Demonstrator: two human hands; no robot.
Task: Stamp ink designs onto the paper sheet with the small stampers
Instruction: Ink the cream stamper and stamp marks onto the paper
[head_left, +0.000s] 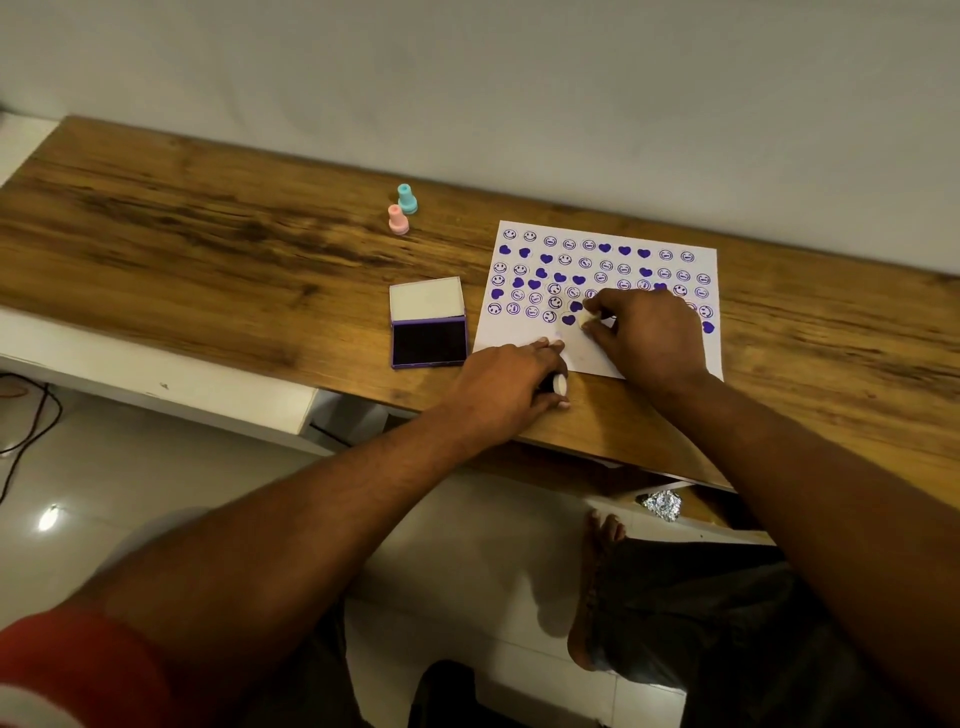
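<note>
My right hand (644, 332) has its fingertips pinched on a pale stamper (587, 318), pressed to the sheet (550, 345) just below the last printed row. My left hand (511, 382) is curled round a white-ended stamper (560, 384) at the sheet's near left corner, fingertips resting on the paper's edge. I judge the job well along: smileys and hearts fill most of the sheet, and only the near strip is bare. The ink pad (429, 340) lies open just left of the sheet; pink (398, 220) and teal (408, 199) stampers stand beyond it, unused.
</note>
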